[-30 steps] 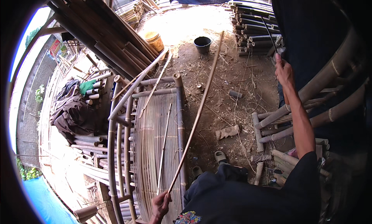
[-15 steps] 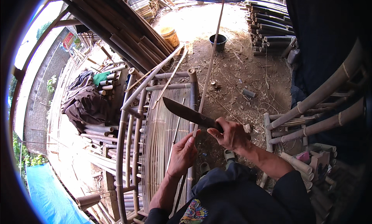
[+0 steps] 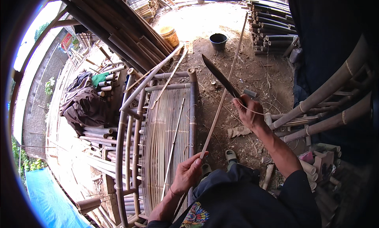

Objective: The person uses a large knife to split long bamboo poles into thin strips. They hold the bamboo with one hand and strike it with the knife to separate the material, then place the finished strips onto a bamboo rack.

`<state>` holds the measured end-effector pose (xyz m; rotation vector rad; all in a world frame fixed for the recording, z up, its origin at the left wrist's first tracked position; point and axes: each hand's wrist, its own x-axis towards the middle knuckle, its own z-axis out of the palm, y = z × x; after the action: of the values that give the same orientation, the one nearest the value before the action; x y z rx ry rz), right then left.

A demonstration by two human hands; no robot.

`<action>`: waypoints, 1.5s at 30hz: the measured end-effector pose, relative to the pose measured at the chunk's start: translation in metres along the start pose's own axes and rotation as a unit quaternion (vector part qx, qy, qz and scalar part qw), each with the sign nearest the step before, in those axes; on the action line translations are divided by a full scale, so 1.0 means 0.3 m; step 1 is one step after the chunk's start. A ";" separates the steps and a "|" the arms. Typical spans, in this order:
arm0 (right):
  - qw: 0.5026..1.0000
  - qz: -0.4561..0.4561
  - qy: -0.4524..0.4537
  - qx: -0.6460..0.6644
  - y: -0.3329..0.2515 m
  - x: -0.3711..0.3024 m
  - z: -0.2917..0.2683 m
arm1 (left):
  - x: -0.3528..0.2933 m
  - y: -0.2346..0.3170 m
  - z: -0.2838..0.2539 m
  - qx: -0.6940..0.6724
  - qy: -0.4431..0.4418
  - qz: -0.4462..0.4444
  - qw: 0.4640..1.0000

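My left hand (image 3: 187, 175) is closed around the lower end of a long, thin bamboo strip (image 3: 215, 120), which slants up and away to the right. In my right hand (image 3: 248, 112) is the handle of a machete (image 3: 219, 77), its dark blade pointing up and to the left, near the strip. A thin pale curl of bamboo shaving runs beside my right fingers; whether it is still joined to anything I cannot tell. Left of my left hand stands a bamboo bench (image 3: 158, 129) with a slatted seat, and a narrow loose sliver (image 3: 173, 144) lies across the slats.
A black bucket (image 3: 218, 41) and a yellowish bucket (image 3: 169, 36) stand on the shaving-strewn ground. Bamboo poles are stacked at far right (image 3: 272, 28) and far left (image 3: 118, 30). Dark cloth (image 3: 83, 97) drapes over poles. A bamboo frame (image 3: 327, 99) leans at right, by my elbow.
My right hand has moved up and right, carrying the machete away from my left hand; its blade now points more upward. The strip's far end has swung right, and a curled shaving now shows.
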<state>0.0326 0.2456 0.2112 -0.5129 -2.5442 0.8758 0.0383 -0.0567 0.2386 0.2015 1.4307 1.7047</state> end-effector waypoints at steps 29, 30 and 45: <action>0.990 0.030 0.086 -0.110 0.305 0.191 -0.346 | -0.284 -0.189 -0.133 -0.025 -0.046 -0.067 0.996; 0.990 0.038 0.062 -0.124 0.291 0.196 -0.353 | -0.290 -0.201 -0.142 -0.035 -0.045 -0.062 0.996; 0.966 0.120 0.226 0.044 0.312 0.187 -0.399 | -0.195 -0.211 -0.222 0.040 -0.025 -0.035 0.998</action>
<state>0.0617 0.3997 0.2516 -0.8944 -2.0476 0.8357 0.0647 -0.1479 0.1856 0.2327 1.4530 1.5767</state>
